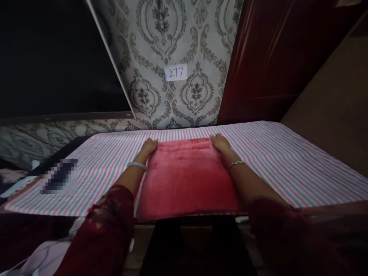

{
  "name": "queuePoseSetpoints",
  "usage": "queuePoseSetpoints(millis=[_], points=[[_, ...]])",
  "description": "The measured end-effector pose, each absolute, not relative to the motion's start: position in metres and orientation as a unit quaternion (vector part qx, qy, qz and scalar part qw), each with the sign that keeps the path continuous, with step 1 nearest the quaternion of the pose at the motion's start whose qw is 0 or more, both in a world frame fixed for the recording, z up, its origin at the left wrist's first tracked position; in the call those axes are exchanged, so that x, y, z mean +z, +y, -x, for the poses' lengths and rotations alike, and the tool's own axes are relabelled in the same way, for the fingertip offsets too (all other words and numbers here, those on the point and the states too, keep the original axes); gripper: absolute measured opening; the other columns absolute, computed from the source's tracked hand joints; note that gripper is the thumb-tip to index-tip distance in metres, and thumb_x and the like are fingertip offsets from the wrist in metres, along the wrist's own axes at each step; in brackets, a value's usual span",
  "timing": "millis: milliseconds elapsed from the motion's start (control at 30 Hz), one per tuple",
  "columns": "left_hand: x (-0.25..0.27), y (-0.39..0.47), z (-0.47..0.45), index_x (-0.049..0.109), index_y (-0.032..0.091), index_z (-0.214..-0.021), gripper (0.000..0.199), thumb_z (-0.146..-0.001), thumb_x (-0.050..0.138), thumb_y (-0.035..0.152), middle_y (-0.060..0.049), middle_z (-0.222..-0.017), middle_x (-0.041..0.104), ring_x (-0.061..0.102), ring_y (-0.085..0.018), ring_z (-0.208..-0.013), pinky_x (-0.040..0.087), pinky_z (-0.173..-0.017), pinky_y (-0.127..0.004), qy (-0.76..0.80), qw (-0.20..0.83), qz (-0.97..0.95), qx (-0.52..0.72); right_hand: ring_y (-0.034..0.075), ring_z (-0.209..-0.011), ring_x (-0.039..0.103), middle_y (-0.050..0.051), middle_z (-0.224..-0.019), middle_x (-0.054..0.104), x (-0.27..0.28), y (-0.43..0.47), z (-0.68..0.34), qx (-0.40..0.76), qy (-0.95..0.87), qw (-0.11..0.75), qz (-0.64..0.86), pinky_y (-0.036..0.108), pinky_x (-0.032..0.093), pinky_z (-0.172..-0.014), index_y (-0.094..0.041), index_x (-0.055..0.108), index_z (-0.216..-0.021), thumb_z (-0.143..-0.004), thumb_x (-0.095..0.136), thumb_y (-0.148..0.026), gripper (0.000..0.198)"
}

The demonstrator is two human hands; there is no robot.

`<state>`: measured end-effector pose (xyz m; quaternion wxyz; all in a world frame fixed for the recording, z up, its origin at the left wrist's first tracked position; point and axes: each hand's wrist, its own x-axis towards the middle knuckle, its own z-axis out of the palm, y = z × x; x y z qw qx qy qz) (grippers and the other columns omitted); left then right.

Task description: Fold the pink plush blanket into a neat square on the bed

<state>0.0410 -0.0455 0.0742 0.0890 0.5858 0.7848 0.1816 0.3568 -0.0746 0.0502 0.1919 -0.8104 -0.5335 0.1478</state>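
A red, plush towel (186, 176) lies flat in a near-square shape on a striped cloth (276, 161), its near edge at the table's front. At its far left corner is my left hand (150, 145), fingers closed on the towel's edge. The far right corner is in my right hand (220, 142), which is closed on it the same way. Both forearms run along the towel's sides, with a bracelet on each wrist. The fingertips under the edge are partly hidden.
A large dark screen (57, 61) stands at the back left. Behind the table is a patterned wall with a paper label (176, 72) reading 277. A dark red panel (258, 61) rises at the back right. A blurred-out dark item (59, 176) lies on the left.
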Motion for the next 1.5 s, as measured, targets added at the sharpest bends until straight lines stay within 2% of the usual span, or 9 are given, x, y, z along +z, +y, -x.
queuePoseSetpoints(millis=[133, 233, 533, 767, 900, 1033, 1200, 1333, 1500], points=[[0.084, -0.066, -0.093, 0.062, 0.017, -0.129, 0.036, -0.099, 0.045, 0.028, -0.017, -0.142, 0.061, 0.052, -0.03, -0.137, 0.036, -0.114, -0.046, 0.7, 0.04, -0.695, 0.159, 0.032, -0.13, 0.055, 0.015, -0.141, 0.063, 0.068, -0.088, -0.314, 0.055, -0.66, 0.161, 0.731, 0.053, 0.034, -0.111, -0.022, 0.063, -0.138, -0.104, 0.033, -0.031, 0.047], [0.063, -0.084, -0.128, 0.06, 0.014, -0.133, 0.042, -0.103, 0.035, 0.03, -0.018, -0.14, 0.062, 0.051, -0.03, -0.137, 0.026, -0.12, -0.055, 0.605, -0.006, -0.788, 0.11, 0.027, -0.131, 0.054, 0.01, -0.14, 0.065, 0.056, -0.097, -0.288, 0.04, -0.747, 0.124, 0.652, 0.053, 0.027, -0.115, -0.026, 0.063, -0.138, -0.104, 0.032, -0.03, 0.046], [0.019, -0.083, -0.119, 0.045, 0.01, -0.15, 0.058, -0.105, 0.027, 0.042, -0.021, -0.147, 0.055, 0.045, -0.033, -0.141, 0.025, -0.12, -0.059, 0.577, -0.025, -0.814, 0.071, 0.028, -0.14, 0.046, 0.01, -0.148, 0.059, 0.011, -0.093, -0.301, 0.003, -0.76, 0.141, 0.634, 0.053, 0.027, -0.116, -0.024, 0.058, -0.144, -0.106, 0.032, -0.035, 0.047], [0.036, -0.069, -0.085, 0.058, 0.015, -0.139, 0.063, -0.103, 0.025, 0.054, -0.02, -0.139, 0.063, 0.048, -0.034, -0.138, 0.018, -0.12, -0.062, 0.659, 0.009, -0.752, 0.019, 0.031, -0.144, 0.04, 0.008, -0.146, 0.06, 0.015, -0.085, -0.322, 0.059, -0.693, 0.12, 0.708, 0.06, 0.024, -0.117, -0.025, 0.066, -0.132, -0.105, 0.027, -0.04, 0.05], [0.039, -0.064, -0.077, 0.067, 0.013, -0.128, 0.064, -0.102, 0.023, 0.053, -0.021, -0.131, 0.068, 0.056, -0.035, -0.13, 0.025, -0.117, -0.06, 0.671, 0.052, -0.739, 0.026, 0.032, -0.146, 0.036, 0.006, -0.152, 0.055, 0.015, -0.08, -0.334, 0.094, -0.673, 0.117, 0.724, 0.061, 0.026, -0.117, -0.027, 0.065, -0.134, -0.104, 0.028, -0.043, 0.051], [0.034, -0.061, -0.072, 0.07, 0.016, -0.122, 0.058, -0.102, 0.028, 0.05, -0.018, -0.128, 0.07, 0.061, -0.034, -0.125, 0.032, -0.114, -0.056, 0.658, 0.076, -0.745, 0.075, 0.034, -0.15, 0.031, 0.005, -0.156, 0.05, 0.008, -0.073, -0.348, 0.125, -0.641, 0.127, 0.747, 0.06, 0.029, -0.116, -0.027, 0.064, -0.136, -0.105, 0.026, -0.046, 0.053], [0.017, -0.052, -0.054, 0.075, 0.023, -0.115, 0.041, -0.096, 0.043, 0.039, -0.007, -0.128, 0.073, 0.064, -0.027, -0.123, 0.042, -0.112, -0.043, 0.627, 0.186, -0.696, 0.296, 0.025, -0.139, 0.047, 0.009, -0.147, 0.059, -0.001, -0.065, -0.357, 0.12, -0.675, 0.145, 0.714, 0.039, 0.031, -0.117, -0.02, 0.066, -0.133, -0.105, 0.026, -0.04, 0.053], [0.006, -0.046, -0.046, 0.075, 0.016, -0.115, 0.041, -0.091, 0.044, 0.028, -0.009, -0.124, 0.074, 0.066, -0.024, -0.119, 0.047, -0.109, -0.038, 0.608, 0.247, -0.61, 0.445, 0.027, -0.14, 0.046, 0.007, -0.151, 0.056, -0.002, -0.068, -0.355, 0.122, -0.649, 0.169, 0.732, 0.041, 0.035, -0.115, -0.023, 0.066, -0.135, -0.104, 0.027, -0.041, 0.053], [0.015, -0.048, -0.053, 0.07, 0.011, -0.124, 0.047, -0.094, 0.037, 0.024, -0.013, -0.128, 0.072, 0.065, -0.021, -0.121, 0.048, -0.109, -0.036, 0.618, 0.25, -0.594, 0.451, 0.032, -0.148, 0.036, 0.008, -0.159, 0.046, 0.008, -0.076, -0.347, 0.134, -0.635, 0.199, 0.734, 0.051, 0.034, -0.117, -0.021, 0.055, -0.148, -0.104, 0.024, -0.042, 0.057]])
